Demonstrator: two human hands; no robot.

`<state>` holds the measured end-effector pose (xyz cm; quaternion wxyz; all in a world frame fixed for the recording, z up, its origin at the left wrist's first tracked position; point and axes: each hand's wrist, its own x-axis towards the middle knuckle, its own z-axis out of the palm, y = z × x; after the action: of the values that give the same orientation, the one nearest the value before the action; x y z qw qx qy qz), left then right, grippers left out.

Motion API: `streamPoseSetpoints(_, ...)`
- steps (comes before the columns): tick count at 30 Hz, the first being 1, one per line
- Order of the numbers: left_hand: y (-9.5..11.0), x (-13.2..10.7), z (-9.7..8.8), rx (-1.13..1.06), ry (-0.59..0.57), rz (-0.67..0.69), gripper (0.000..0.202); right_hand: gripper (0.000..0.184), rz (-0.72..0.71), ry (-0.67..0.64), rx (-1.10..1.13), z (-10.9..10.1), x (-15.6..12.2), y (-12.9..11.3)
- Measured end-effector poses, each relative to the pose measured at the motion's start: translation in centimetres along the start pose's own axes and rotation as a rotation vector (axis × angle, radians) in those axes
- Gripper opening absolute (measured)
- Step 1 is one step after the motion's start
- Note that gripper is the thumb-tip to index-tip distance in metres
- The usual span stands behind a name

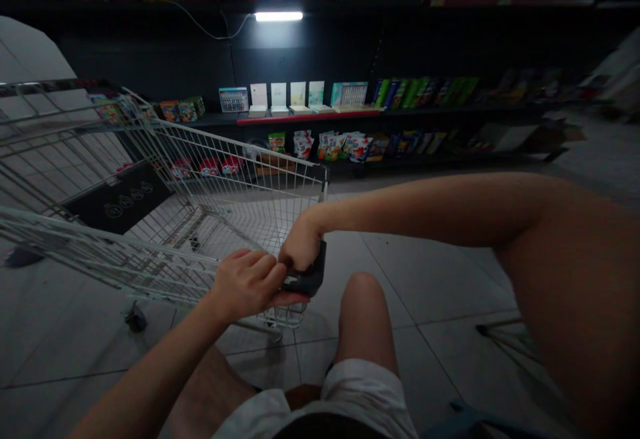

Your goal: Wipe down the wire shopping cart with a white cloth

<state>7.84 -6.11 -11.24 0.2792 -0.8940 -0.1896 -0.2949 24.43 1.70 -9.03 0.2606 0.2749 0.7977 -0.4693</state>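
A wire shopping cart stands in front of me, angled to the left. On its near end is a dark plastic box, probably part of the handle. My left hand is closed around the box's left side, thumb stretched beneath it. From the right, my right hand comes down on top of the same box with its fingers curled. Those fingertips are hidden, and whether they pinch anything small cannot be seen. Both hands touch or nearly touch each other.
Behind the cart runs a dark shelf unit with boxed sets, snack bags and a lit lamp tube. My bare knee is bent just below the box. Folding metal legs stand on the tiled floor at right.
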Motion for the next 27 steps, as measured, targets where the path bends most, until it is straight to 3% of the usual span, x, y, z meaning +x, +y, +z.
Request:
streamPoseSetpoints(3,-0.5,-0.3,-0.5,0.011,0.043,0.033,0.048,0.007,0.034,-0.159,-0.102,-2.2,-0.3,-2.0)
streamPoseSetpoints(7,-1.1,-1.5,-0.9,-0.001,0.099,0.050,0.049,0.009,-0.059,-0.172,-0.138,-3.3,-0.6,-3.1)
streamPoseSetpoints(13,-3.0,-4.2,-1.6,-0.023,0.090,0.047,0.053,0.019,0.018,0.097,-0.242,-2.2,2.0,-2.4)
streamPoseSetpoints(16,-4.2,-5.3,-2.3,-0.035,0.060,0.044,0.056,0.021,-0.129,0.194,-0.312,-2.1,2.0,-3.7)
streamPoseSetpoints(18,-4.9,-5.8,-2.7,-0.045,0.044,0.032,0.054,0.022,-0.348,0.323,-0.409,-1.1,1.4,-5.2)
streamPoseSetpoints(21,-5.6,-6.9,-3.4,-0.067,0.034,0.010,0.045,0.026,-0.590,0.723,-0.599,2.2,1.2,-5.9)
streamPoseSetpoints(23,-6.0,-7.7,-3.8,-0.066,0.013,-0.012,0.042,0.028,-0.670,1.005,-0.758,4.2,1.9,-4.1)
streamPoseSetpoints(27,-6.3,-8.9,-4.5,-0.003,-0.035,-0.060,0.045,0.017,-0.741,1.238,-0.999,4.5,4.1,3.2)
